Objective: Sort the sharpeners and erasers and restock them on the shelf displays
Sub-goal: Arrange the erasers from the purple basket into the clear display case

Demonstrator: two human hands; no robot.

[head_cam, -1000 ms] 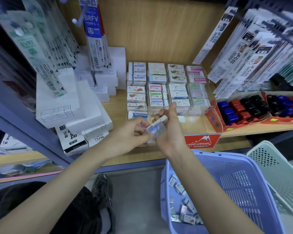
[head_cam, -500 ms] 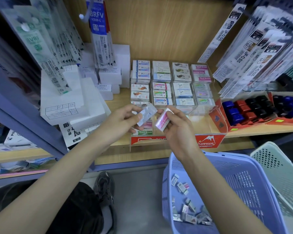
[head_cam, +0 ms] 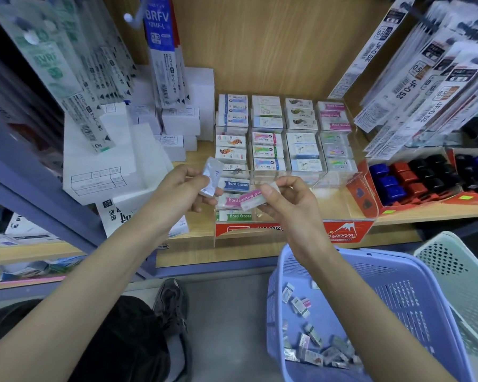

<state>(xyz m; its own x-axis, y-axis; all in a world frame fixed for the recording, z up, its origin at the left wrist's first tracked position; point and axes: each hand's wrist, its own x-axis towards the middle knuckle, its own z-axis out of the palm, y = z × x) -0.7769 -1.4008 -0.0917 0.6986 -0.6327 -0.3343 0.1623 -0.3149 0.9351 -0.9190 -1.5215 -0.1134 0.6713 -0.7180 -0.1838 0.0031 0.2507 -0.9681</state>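
1. The left hand [head_cam: 181,188] is holding a small eraser in a shiny blue-and-silver wrapper [head_cam: 211,176]. Its thumb and fingers are pinching it, and it is standing almost straight up.
2. The right hand [head_cam: 290,201] is pinching a small pink-and-white wrapped eraser [head_cam: 253,199] by one end. It is near the left hand, and the two erasers are not touching.
3. Both erasers are being held in the air in front of a clear plastic display case with a red front strip [head_cam: 340,186]. The case is sitting on the wooden shelf [head_cam: 199,232].
4. The case is holding rows of little boxed erasers [head_cam: 268,150]. In its front left bin, packs reading "Hard Eraser" [head_cam: 236,184] are lying flat.
5. Under the right arm, a purple plastic basket with holes [head_cam: 398,285] is holding loose wrapped erasers [head_cam: 315,351] at its bottom.
6. A pale green basket [head_cam: 458,271] is leaning just beside it.
7. Right of the case, a red cardboard tray [head_cam: 362,194] is holding small blue, red and black blocks [head_cam: 414,176].
8. Left of the case, plain white boxes [head_cam: 177,119] are sitting in piles.
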